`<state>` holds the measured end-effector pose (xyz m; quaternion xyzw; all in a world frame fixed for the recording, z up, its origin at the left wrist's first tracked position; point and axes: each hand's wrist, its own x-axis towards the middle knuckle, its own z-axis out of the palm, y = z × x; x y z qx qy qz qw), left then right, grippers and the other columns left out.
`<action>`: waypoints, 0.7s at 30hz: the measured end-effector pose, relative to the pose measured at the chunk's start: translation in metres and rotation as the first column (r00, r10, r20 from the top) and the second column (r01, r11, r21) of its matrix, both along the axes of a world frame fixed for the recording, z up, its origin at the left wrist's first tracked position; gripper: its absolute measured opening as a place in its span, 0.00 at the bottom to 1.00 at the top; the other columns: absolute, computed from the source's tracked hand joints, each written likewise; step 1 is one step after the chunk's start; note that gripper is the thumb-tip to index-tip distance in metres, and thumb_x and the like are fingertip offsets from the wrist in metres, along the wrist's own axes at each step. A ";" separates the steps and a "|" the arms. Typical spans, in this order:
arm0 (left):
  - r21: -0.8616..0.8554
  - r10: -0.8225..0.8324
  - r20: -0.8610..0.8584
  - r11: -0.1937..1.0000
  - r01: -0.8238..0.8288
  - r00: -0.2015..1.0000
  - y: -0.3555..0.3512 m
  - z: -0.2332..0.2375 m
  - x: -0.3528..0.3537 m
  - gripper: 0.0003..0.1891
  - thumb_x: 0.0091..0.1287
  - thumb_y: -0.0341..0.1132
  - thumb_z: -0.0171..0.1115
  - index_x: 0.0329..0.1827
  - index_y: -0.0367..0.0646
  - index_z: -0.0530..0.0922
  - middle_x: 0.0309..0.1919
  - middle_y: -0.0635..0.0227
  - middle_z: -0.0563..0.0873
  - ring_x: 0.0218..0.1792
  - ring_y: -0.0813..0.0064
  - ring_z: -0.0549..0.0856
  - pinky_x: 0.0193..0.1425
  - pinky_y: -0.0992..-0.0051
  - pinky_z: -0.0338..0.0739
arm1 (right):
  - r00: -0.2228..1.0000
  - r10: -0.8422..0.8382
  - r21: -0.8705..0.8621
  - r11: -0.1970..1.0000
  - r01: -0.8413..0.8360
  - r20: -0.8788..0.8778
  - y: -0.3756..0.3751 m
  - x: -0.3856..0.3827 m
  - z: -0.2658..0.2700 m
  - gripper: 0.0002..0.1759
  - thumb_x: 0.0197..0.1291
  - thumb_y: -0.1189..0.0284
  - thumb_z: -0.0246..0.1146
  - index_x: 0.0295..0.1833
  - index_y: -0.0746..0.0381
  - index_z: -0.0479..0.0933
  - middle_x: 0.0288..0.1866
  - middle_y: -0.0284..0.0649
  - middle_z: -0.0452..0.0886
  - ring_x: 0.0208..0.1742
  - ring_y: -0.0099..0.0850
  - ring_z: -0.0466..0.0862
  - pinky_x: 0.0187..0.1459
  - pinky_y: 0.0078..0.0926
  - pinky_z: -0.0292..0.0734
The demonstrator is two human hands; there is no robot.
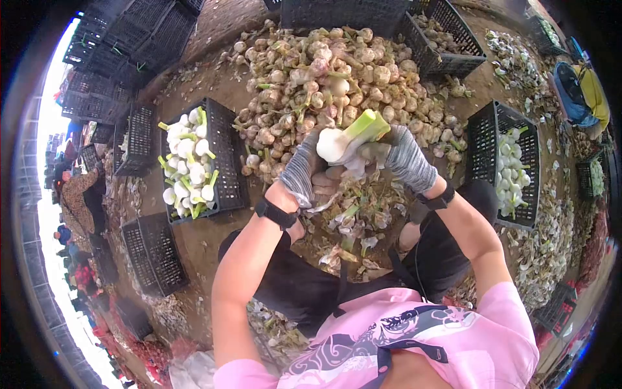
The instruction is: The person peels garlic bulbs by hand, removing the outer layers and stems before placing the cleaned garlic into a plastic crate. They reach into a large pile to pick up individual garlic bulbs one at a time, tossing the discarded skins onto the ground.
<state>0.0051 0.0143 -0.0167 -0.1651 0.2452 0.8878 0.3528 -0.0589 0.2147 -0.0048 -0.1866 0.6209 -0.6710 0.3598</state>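
Note:
My left hand (303,166), in a grey knit glove, is closed round a white garlic bulb (331,146) with a thick green cut stem (361,124). My right hand (409,162), gloved the same way, pinches the loose outer skin (374,132) peeling away on the stem's right side. Papery skin hangs below the bulb between both hands. Just beyond them lies a big heap of unpeeled garlic (278,97) with brownish skins and dry stalks. Shed peelings (350,223) cover the ground under my hands, between my legs.
A black crate (227,155) with peeled white garlic (188,162) stands to my left; another crate (481,139) with garlic stands right. A third crate (461,63) sits behind the heap. Stacked crates (133,39) and a person (81,198) are far left. Peelings litter the ground.

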 end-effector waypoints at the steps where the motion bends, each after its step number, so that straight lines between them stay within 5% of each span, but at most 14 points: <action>1: -0.185 0.129 -0.041 0.974 -0.134 0.991 0.008 -0.001 -0.004 0.31 0.62 0.62 0.40 0.51 0.43 0.72 0.38 0.60 0.82 0.33 0.67 0.82 0.32 0.70 0.78 | 0.999 -0.039 -0.039 0.998 0.040 0.016 -0.001 0.001 -0.002 0.14 0.53 0.74 0.60 0.44 0.70 0.73 0.35 0.38 0.80 0.35 0.18 0.77 0.37 0.18 0.74; 2: -0.355 0.244 -0.104 0.896 -0.266 0.964 0.013 -0.001 -0.007 0.32 0.63 0.62 0.39 0.52 0.42 0.72 0.37 0.61 0.82 0.33 0.68 0.82 0.32 0.69 0.78 | 0.999 -0.042 -0.038 0.998 0.043 0.017 -0.001 0.002 -0.007 0.14 0.53 0.74 0.60 0.44 0.70 0.73 0.35 0.38 0.80 0.35 0.18 0.77 0.37 0.18 0.74; 4: -0.191 0.180 -0.263 0.953 -0.234 0.948 0.000 -0.007 -0.004 0.29 0.66 0.58 0.40 0.53 0.39 0.70 0.40 0.62 0.80 0.38 0.70 0.80 0.39 0.70 0.77 | 0.886 -0.158 -0.133 0.985 0.111 -0.436 -0.002 0.003 -0.016 0.13 0.56 0.73 0.58 0.44 0.70 0.72 0.36 0.37 0.79 0.34 0.19 0.77 0.37 0.18 0.74; 5: -0.416 0.169 -0.491 0.816 -0.401 0.855 0.014 0.003 -0.003 0.27 0.67 0.54 0.42 0.54 0.39 0.68 0.42 0.63 0.78 0.40 0.72 0.78 0.44 0.73 0.74 | 0.977 -0.212 -0.170 0.964 0.206 -0.014 -0.007 0.006 -0.002 0.12 0.58 0.74 0.55 0.45 0.69 0.71 0.36 0.37 0.79 0.34 0.19 0.76 0.37 0.18 0.74; 7: -0.580 -0.081 -0.804 0.332 -0.744 0.590 0.041 0.019 0.000 0.21 0.69 0.46 0.45 0.57 0.38 0.64 0.45 0.65 0.75 0.46 0.76 0.74 0.53 0.78 0.68 | 0.971 -0.239 -0.139 0.962 0.237 0.001 -0.008 0.006 -0.013 0.12 0.58 0.73 0.54 0.46 0.69 0.71 0.36 0.37 0.78 0.35 0.19 0.76 0.37 0.18 0.74; 10: -0.627 0.079 -0.708 0.387 -0.676 0.702 0.058 0.018 0.009 0.21 0.68 0.46 0.48 0.57 0.40 0.65 0.44 0.68 0.75 0.43 0.79 0.74 0.50 0.78 0.70 | 0.944 -0.313 -0.059 0.949 0.309 -0.107 -0.003 0.012 -0.026 0.12 0.58 0.74 0.54 0.45 0.69 0.71 0.35 0.35 0.78 0.34 0.17 0.75 0.36 0.19 0.74; 12: -0.602 0.115 -0.689 0.458 -0.654 0.715 0.048 0.015 0.005 0.20 0.65 0.41 0.55 0.56 0.43 0.65 0.41 0.69 0.74 0.40 0.81 0.75 0.44 0.81 0.73 | 0.978 -0.183 -0.248 0.956 0.155 -0.095 -0.003 0.008 -0.026 0.10 0.58 0.72 0.54 0.40 0.69 0.74 0.34 0.34 0.78 0.33 0.17 0.74 0.35 0.19 0.73; 13: -0.583 0.151 -0.627 0.559 -0.590 0.764 0.044 0.014 0.004 0.20 0.64 0.44 0.55 0.54 0.44 0.66 0.37 0.70 0.75 0.35 0.83 0.75 0.38 0.82 0.73 | 0.952 -0.127 -0.306 0.928 0.213 0.278 0.001 0.005 -0.022 0.09 0.54 0.72 0.60 0.37 0.68 0.75 0.32 0.33 0.78 0.32 0.19 0.75 0.33 0.20 0.73; 14: -0.549 0.176 -0.559 0.653 -0.521 0.810 0.039 0.018 0.003 0.21 0.63 0.47 0.56 0.53 0.45 0.67 0.33 0.71 0.76 0.31 0.84 0.76 0.32 0.84 0.74 | 0.952 -0.130 -0.307 0.927 0.216 0.277 0.002 0.005 -0.023 0.09 0.54 0.72 0.60 0.37 0.68 0.75 0.32 0.33 0.78 0.32 0.19 0.75 0.33 0.20 0.73; 15: -0.578 0.063 -0.362 0.767 -0.277 0.930 0.023 0.024 0.004 0.23 0.61 0.53 0.55 0.49 0.44 0.69 0.25 0.72 0.75 0.21 0.85 0.74 0.21 0.86 0.69 | 0.979 -0.196 -0.205 0.962 0.181 -0.058 0.002 0.005 -0.025 0.10 0.52 0.72 0.63 0.36 0.68 0.76 0.31 0.33 0.78 0.32 0.21 0.76 0.33 0.20 0.73; 16: -0.578 0.062 -0.362 0.768 -0.276 0.930 0.021 0.026 0.004 0.23 0.61 0.53 0.55 0.49 0.44 0.69 0.25 0.72 0.75 0.21 0.85 0.74 0.21 0.86 0.69 | 0.898 -0.202 -0.091 0.979 0.181 -0.390 0.003 0.006 -0.028 0.11 0.49 0.72 0.67 0.36 0.67 0.76 0.30 0.33 0.78 0.31 0.22 0.77 0.33 0.20 0.73; 18: -0.435 0.050 -0.309 0.880 -0.188 0.950 0.020 0.030 0.004 0.25 0.60 0.57 0.54 0.45 0.43 0.69 0.19 0.73 0.73 0.14 0.85 0.70 0.16 0.84 0.64 | 0.883 -0.197 -0.023 0.978 0.207 -0.426 0.005 0.002 -0.029 0.13 0.45 0.73 0.70 0.35 0.67 0.76 0.28 0.34 0.79 0.30 0.23 0.77 0.33 0.21 0.73; 20: -0.477 0.136 -0.367 0.822 -0.311 0.920 0.028 0.023 -0.002 0.26 0.57 0.54 0.60 0.47 0.42 0.70 0.20 0.73 0.74 0.18 0.85 0.71 0.20 0.85 0.67 | 0.734 -0.135 0.010 0.982 0.190 -0.666 0.008 0.001 -0.022 0.16 0.45 0.71 0.69 0.38 0.67 0.75 0.30 0.39 0.79 0.31 0.25 0.78 0.35 0.22 0.74; 21: -0.621 0.157 -0.524 0.602 -0.502 0.837 0.027 0.011 -0.007 0.25 0.56 0.51 0.63 0.47 0.41 0.71 0.22 0.72 0.76 0.20 0.85 0.72 0.23 0.84 0.69 | 0.733 -0.139 0.008 0.981 0.194 -0.666 0.007 0.001 -0.022 0.16 0.45 0.71 0.69 0.38 0.67 0.75 0.30 0.39 0.79 0.31 0.25 0.78 0.35 0.22 0.74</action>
